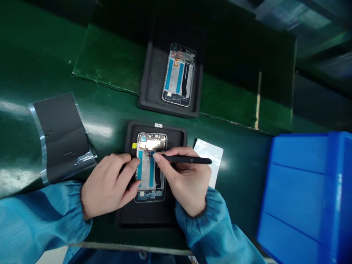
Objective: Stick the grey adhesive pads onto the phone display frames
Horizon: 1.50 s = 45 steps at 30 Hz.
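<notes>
An opened phone frame [150,146] with blue strips lies in a black foam tray [176,137] right in front of me. My left hand [110,183] rests on the tray, its thumb and fingers pressed against the phone's left edge. My right hand [187,179] pinches black tweezers [184,159], whose tip touches the phone just below its upper circuit part. Both wrists wear blue sleeves.
A second phone frame [179,75] lies in another black tray [154,80] farther back on a green mat [110,62]. A dark sheet with shiny film [62,135] lies left. A white card [211,152] sits under my right hand. A blue bin [308,194] stands right.
</notes>
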Available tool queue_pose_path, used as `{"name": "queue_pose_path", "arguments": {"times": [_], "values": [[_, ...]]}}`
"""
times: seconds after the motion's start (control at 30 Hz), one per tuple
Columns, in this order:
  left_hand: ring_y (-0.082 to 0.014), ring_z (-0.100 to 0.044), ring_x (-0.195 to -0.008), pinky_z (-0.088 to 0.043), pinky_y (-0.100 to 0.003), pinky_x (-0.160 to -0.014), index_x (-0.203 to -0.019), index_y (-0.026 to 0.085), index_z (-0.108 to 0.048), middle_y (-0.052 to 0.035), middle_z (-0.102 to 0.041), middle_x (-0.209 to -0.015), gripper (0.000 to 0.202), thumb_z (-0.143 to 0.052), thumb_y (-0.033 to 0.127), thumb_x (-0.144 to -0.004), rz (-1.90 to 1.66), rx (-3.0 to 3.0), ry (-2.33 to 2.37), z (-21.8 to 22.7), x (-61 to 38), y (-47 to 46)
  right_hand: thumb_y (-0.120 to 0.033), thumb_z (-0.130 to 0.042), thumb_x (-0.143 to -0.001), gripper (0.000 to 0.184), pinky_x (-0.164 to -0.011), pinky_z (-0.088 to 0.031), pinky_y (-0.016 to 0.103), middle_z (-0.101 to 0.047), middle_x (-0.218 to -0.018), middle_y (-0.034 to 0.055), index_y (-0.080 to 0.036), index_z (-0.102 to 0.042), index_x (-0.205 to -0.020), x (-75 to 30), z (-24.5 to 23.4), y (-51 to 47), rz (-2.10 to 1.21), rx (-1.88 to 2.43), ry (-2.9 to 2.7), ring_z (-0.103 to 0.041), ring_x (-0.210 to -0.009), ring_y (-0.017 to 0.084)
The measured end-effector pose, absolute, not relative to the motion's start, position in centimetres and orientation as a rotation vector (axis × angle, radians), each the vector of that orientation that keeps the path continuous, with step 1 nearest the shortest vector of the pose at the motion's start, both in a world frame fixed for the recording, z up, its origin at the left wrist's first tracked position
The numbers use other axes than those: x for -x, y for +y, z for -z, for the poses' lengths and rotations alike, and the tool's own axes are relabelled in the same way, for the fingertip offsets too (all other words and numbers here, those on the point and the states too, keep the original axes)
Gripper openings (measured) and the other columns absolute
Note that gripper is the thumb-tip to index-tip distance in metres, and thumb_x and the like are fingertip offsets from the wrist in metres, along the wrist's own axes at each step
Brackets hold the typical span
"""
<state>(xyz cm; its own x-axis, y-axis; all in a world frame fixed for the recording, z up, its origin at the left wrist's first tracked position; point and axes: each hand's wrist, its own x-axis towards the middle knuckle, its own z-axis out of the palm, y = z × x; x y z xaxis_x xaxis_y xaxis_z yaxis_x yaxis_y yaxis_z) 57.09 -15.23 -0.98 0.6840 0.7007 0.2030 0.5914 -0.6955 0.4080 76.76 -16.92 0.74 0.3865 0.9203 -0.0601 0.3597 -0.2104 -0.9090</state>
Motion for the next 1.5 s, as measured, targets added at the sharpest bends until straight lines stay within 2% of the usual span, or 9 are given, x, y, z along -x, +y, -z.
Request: {"name": "queue_pose_path", "arguments": {"times": [0.17, 1.5], "values": [[-0.0258, -0.055, -0.086, -0.053, -0.039, -0.069, -0.120, 0.006, -0.058, -0.0163, -0.058, -0.103, 0.036, -0.054, 0.028, -0.093, -0.496, -2.583, 1.013, 1.00, -57.10, -15.19, -0.026, -0.081, -0.077, 0.016, -0.050, -0.054, 0.023, -0.069, -0.073, -0.0002, -0.020, -0.068, -0.080, -76.87, -0.60, -17.06, -0.816, 1.792, -1.119, -0.065, -0.059, 0.013], [-0.0266, -0.056, -0.087, -0.053, -0.039, -0.070, -0.120, 0.006, -0.057, -0.0168, -0.057, -0.102, 0.036, -0.054, 0.027, -0.092, -0.491, -2.595, 1.014, 0.95, -57.10, -15.27, -0.026, -0.081, -0.077, 0.015, -0.055, -0.057, 0.024, -0.070, -0.075, 0.0003, -0.021, -0.068, -0.081, -76.77, -0.50, -17.20, -0.813, 1.787, -1.125, -0.068, -0.063, 0.014]]}}
